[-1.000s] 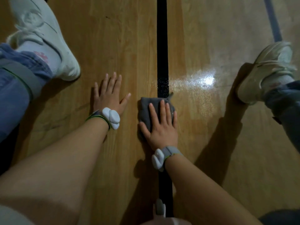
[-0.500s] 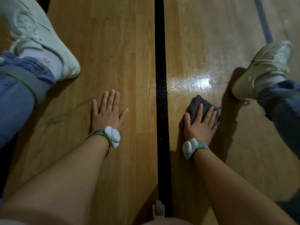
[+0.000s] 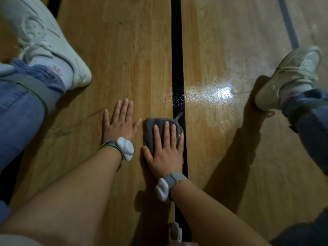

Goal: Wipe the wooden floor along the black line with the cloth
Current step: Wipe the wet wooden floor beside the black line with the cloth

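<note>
A black line (image 3: pixel 177 50) runs straight up the middle of the wooden floor (image 3: pixel 124 59). A folded grey cloth (image 3: pixel 150 129) lies on the floor at the line's left edge, partly over the line. My right hand (image 3: pixel 165 151) presses flat on the cloth with straight fingers and covers most of it. My left hand (image 3: pixel 120 121) rests flat on the bare floor just left of the cloth, fingers spread, its thumb tip close to the cloth's edge.
A white shoe (image 3: pixel 46 41) and a jeans leg (image 3: pixel 19 110) lie at the left. Another shoe (image 3: pixel 291 77) and a leg (image 3: pixel 312 121) are at the right. A bright glare patch (image 3: pixel 225 93) sits right of the line. A grey-blue line (image 3: pixel 287 20) runs at the far right.
My right hand has slid the cloth leftward from the floor right of the black line back onto the line. The left hand has stayed flat in its place.
</note>
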A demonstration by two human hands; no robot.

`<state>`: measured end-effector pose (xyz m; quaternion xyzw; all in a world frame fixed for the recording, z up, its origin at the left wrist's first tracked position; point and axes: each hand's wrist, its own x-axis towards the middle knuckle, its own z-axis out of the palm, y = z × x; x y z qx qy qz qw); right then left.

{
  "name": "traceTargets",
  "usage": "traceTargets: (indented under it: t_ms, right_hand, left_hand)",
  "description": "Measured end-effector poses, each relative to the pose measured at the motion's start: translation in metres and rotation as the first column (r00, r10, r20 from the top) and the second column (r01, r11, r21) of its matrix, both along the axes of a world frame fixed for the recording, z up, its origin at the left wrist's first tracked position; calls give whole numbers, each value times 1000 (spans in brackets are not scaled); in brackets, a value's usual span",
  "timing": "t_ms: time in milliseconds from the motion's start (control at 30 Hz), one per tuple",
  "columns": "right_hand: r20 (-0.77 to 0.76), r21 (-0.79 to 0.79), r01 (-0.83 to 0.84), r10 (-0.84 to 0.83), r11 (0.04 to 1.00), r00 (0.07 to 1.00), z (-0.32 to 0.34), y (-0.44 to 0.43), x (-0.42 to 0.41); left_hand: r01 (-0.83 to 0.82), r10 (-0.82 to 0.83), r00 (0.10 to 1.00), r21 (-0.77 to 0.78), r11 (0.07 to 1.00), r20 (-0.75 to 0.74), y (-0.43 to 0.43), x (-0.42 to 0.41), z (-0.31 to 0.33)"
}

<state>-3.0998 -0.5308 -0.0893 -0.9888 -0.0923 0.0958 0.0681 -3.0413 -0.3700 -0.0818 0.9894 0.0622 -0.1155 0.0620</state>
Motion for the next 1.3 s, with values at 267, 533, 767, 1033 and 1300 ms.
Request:
traceTargets:
  t_ms: [267, 533, 767, 1033, 1300]
  right_hand:
    - [34, -23, 142, -141, 990, 989, 2, -67, 18]
    - [-128, -81, 347, -355, 934, 926, 17, -112, 29]
    - [-197, -128, 318, -338, 940, 920, 21, -113, 34]
    - [-154, -71, 319, -326, 945, 933, 17, -116, 33]
    - [-184, -82, 394, -402, 915, 897, 24, -162, 12]
  left_hand:
    - [4, -4, 998, -6, 1000, -55, 1, 2, 4]
    - [-4, 0, 990, -25, 1000, -140, 1, 8, 7]
    - [-6, 1, 985, -26, 1000, -170, 0, 11, 10]
    - [-16, 11, 983, -28, 999, -186, -1, 13, 11]
    - [-1, -6, 987, -41, 999, -163, 1, 8, 10]
